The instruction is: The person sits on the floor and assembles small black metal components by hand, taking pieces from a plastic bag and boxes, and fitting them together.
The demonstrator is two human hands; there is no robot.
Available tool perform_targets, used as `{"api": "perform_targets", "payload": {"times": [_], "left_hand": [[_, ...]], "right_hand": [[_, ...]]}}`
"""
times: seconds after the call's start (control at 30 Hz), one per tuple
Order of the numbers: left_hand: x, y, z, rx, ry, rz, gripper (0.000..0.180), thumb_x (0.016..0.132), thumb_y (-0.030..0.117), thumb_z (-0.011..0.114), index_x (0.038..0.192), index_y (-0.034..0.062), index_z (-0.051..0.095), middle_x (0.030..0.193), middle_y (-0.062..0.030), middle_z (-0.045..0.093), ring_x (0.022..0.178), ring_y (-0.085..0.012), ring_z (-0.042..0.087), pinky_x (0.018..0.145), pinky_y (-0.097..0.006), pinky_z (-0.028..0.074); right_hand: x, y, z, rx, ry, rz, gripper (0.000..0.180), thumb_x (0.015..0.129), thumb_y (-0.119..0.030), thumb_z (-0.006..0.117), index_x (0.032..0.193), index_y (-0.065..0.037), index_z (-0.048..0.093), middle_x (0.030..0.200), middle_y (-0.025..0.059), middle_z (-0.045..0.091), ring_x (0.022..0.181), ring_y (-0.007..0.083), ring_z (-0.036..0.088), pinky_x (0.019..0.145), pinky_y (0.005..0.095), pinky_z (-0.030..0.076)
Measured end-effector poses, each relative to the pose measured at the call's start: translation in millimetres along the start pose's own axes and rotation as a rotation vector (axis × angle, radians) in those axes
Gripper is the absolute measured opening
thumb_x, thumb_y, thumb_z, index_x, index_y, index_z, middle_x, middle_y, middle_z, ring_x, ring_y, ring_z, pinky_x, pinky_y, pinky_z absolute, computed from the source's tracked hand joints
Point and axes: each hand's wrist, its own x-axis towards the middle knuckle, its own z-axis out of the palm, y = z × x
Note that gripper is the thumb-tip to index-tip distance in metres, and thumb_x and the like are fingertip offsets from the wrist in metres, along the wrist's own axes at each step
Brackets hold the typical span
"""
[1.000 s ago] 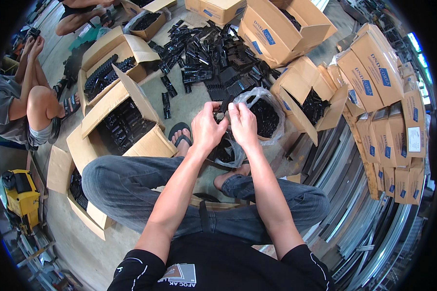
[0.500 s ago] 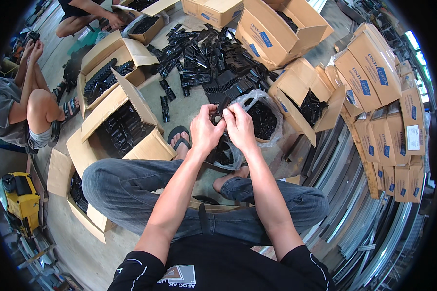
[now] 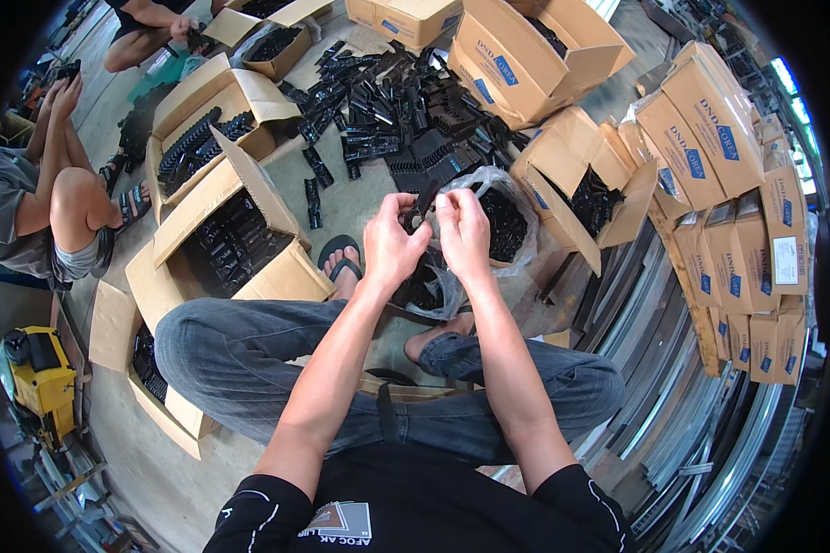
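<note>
My left hand (image 3: 395, 241) is closed around a small black plastic part (image 3: 426, 199), which tilts up between my two hands. Beside it, my right hand (image 3: 463, 230) has its fingers curled in a pinch at the part's right side. Whatever sits between those right fingertips is too small to make out. Below my hands, a clear plastic bag (image 3: 446, 293) of black pieces lies between my feet. Just right of my right hand stands another clear bag (image 3: 528, 226) filled with small black pieces. Ahead spreads a large pile of black plastic parts (image 3: 378, 115) on the floor.
Open cardboard boxes of black parts stand at my left, the nearest a carton (image 3: 290, 269) by my knee. An open box (image 3: 636, 219) is at the right, near stacked cartons (image 3: 710, 138) and long metal profiles (image 3: 655, 396). Two people sit at the far left; a yellow machine (image 3: 46, 382) stands left.
My right hand has shifted slightly right, and the gap between my hands has widened. More of the black part shows. At the far left, a co-worker's hand has moved left.
</note>
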Motion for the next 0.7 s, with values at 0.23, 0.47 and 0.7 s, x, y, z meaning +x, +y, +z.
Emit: {"api": "perform_targets", "payload": {"times": [0.23, 0.47, 0.7], "left_hand": [[7.7, -21.6, 6.2, -0.423, -0.106, -0.028, 0.033, 0.085, 0.010, 0.072, 0.112, -0.0042, 0.058, 0.095, -0.0082, 0.071, 0.083, -0.0133, 0.067, 0.076, -0.026, 0.053], [11.8, -22.2, -3.3, -0.769, -0.265, -0.257, 0.035, 0.086, 0.007, 0.072, 0.113, -0.0060, 0.055, 0.096, -0.0097, 0.070, 0.079, -0.0127, 0.067, 0.073, -0.025, 0.054], [11.7, -23.5, 1.3, -0.736, -0.302, -0.212, 0.035, 0.085, 0.004, 0.070, 0.113, -0.0076, 0.055, 0.095, -0.0110, 0.070, 0.080, -0.0133, 0.067, 0.073, -0.025, 0.054]], "right_hand": [[1.2, 6.7, -0.6, 0.184, -0.005, -0.110, 0.017, 0.100, -0.014, 0.053, 0.099, 0.001, 0.060, 0.090, 0.0159, 0.062, 0.081, 0.0305, 0.063, 0.074, 0.0393, 0.050], [-1.0, -8.9, -1.6, 0.231, 0.021, -0.116, 0.020, 0.090, 0.002, 0.061, 0.109, 0.001, 0.063, 0.092, 0.0113, 0.062, 0.078, 0.0194, 0.064, 0.068, 0.0302, 0.053], [3.3, -10.1, -9.7, 0.152, -0.047, -0.215, 0.016, 0.087, -0.001, 0.068, 0.103, 0.000, 0.066, 0.091, 0.0114, 0.062, 0.069, 0.0186, 0.064, 0.060, 0.0295, 0.052]]}}
